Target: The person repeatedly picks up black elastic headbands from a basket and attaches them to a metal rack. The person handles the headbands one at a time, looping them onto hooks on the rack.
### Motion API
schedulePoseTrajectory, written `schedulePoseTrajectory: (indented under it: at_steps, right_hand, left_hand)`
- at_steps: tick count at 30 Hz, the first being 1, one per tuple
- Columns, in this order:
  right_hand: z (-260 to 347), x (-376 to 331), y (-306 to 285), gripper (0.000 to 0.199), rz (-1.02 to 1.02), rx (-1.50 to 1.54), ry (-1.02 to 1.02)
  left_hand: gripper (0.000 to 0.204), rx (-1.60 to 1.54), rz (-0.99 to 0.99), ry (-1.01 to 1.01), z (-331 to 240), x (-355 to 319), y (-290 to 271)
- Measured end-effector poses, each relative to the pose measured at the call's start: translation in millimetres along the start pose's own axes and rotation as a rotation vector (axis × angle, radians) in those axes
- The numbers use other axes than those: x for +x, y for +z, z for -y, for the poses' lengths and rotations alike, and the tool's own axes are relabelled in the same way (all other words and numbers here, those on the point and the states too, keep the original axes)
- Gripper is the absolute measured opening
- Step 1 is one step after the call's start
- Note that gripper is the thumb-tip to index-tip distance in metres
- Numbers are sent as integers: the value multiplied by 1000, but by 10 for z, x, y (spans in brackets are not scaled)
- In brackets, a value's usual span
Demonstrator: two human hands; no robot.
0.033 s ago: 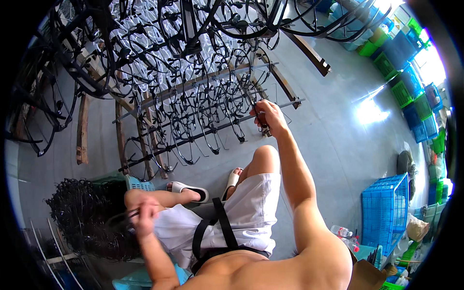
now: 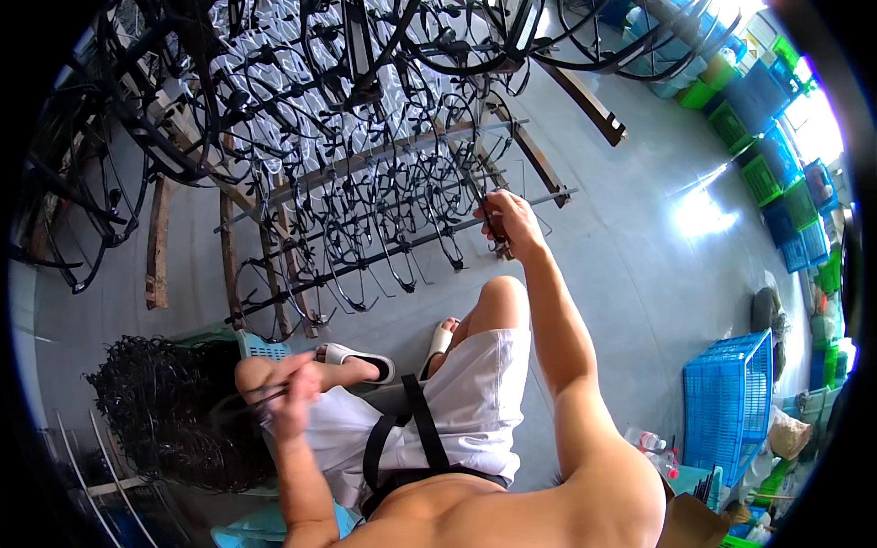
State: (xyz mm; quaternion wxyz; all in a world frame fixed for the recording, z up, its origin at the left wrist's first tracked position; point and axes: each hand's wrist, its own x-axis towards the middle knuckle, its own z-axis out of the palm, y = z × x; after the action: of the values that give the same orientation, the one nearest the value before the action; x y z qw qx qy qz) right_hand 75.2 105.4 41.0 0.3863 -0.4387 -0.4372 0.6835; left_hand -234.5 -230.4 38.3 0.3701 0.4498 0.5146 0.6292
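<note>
At the right end of the rack's lower bar, my right hand [image 2: 513, 221] has its fingers closed round a thin black curved piece [image 2: 494, 239]. Several similar black pieces [image 2: 402, 260] hang in rows from the metal bars [image 2: 384, 253] to its left. My left hand [image 2: 296, 395] is raised over my left thigh, fingers bent around another thin black piece [image 2: 248, 404] that is blurred by motion. Beside that hand, a large tangled heap of glossy black pieces [image 2: 169, 411] fills a container, with a light blue basket edge [image 2: 263, 347] showing next to it.
Larger black frames [image 2: 365, 87] crowd the top foreground, with white looped pieces [image 2: 283, 55] behind. Rusty metal legs [image 2: 157, 242] stand on the grey floor. A blue crate [image 2: 726, 402] and plastic bottles [image 2: 647, 438] are at the right. Green and blue crates [image 2: 758, 178] line the far right.
My left hand has moved a little to the right and up, away from the black heap, carrying its thin black piece. The right hand stays at the bar's end.
</note>
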Motion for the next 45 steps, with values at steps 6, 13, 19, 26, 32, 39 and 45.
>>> schedulePoseTrajectory:
  at_steps: [6,13,19,26,32,39,45]
  right_hand:
    - [-70,-24,-12,18,23,56,-57]
    - [-110,-34,-61,20,76,18,-159]
    - [-143,-53,-75,20,88,-64,-205]
    - [-323,9,-341,26,74,-285,-314]
    - [-250,22,-317,27,126,-185,-302]
    - [-157,-41,-316,27,137,-108,-216]
    - [-120,-77,-263,28,102,-157,-208]
  left_hand:
    - [48,618,-89,188,254,711,1280]
    - [44,676,-179,-65,597,992,1718]
    - [33,444,-351,8,807,1058,1810]
    - [36,422,-347,-50,710,1121,1828]
    - [39,465,-371,-65,702,1175,1769]
    - [41,469,-326,-101,673,1162,1775]
    - [42,507,-315,-100,658,1140,1762]
